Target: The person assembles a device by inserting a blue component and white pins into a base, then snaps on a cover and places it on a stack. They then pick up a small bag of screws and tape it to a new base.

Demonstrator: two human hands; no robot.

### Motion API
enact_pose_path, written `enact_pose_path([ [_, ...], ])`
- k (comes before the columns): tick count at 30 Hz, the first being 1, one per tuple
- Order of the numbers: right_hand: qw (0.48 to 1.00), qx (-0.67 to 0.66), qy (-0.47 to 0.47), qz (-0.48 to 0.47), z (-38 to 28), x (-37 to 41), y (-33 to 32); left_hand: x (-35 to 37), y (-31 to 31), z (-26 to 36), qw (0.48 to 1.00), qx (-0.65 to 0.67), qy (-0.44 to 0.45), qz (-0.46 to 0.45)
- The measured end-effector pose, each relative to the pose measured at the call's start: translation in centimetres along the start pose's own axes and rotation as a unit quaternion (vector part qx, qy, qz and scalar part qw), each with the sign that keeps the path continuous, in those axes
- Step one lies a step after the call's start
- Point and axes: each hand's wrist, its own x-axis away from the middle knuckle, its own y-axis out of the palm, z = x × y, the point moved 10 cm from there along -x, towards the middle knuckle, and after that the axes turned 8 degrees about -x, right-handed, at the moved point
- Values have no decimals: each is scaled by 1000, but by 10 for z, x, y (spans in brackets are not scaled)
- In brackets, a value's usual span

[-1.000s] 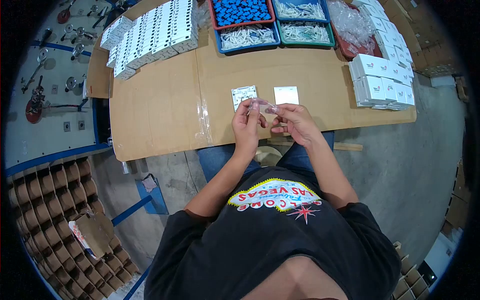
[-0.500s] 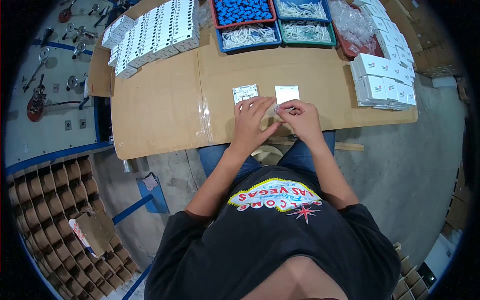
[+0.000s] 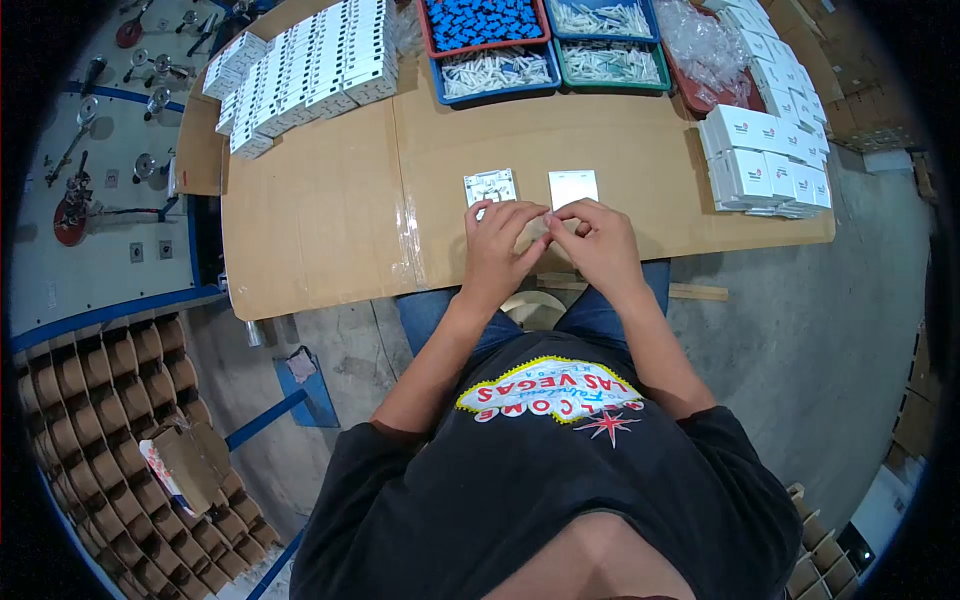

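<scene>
My left hand (image 3: 495, 245) and my right hand (image 3: 606, 246) meet over the front part of the cardboard-covered table, fingertips almost touching. Both are closed in a pinch. Whatever lies between the fingertips is too small and too covered to name. Just beyond my left fingers is a flat white square piece with dark and metallic-looking markings (image 3: 490, 186). A plain white square piece (image 3: 573, 187) lies beyond my right fingers, its near edge partly covered by them.
Stacked white boxes stand at the back left (image 3: 310, 75) and on the right (image 3: 765, 165). At the back are a tray of blue pieces (image 3: 433, 48), trays of white stick-like pieces (image 3: 440, 92), and clear plastic bags (image 3: 705, 50). Cardboard dividers (image 3: 115, 400) stand at lower left.
My left fingers have drawn together from a spread pose and come to my right fingertips. The small shiny, clear-looking bit seen at the right fingertips is now mostly hidden.
</scene>
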Motion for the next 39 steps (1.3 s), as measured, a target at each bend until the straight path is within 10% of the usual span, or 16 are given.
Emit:
enact_pose_path([
  [13,980,-192,49,4,33,-6,-11,-1,-13,-8,970,219,-86,56],
  [21,986,-155,45,-28,72,-12,3,36,29,-106,928,241,-273,80],
  [39,993,61,-44,89,123,-219,-103,67,29,-188,931,129,-294,174],
])
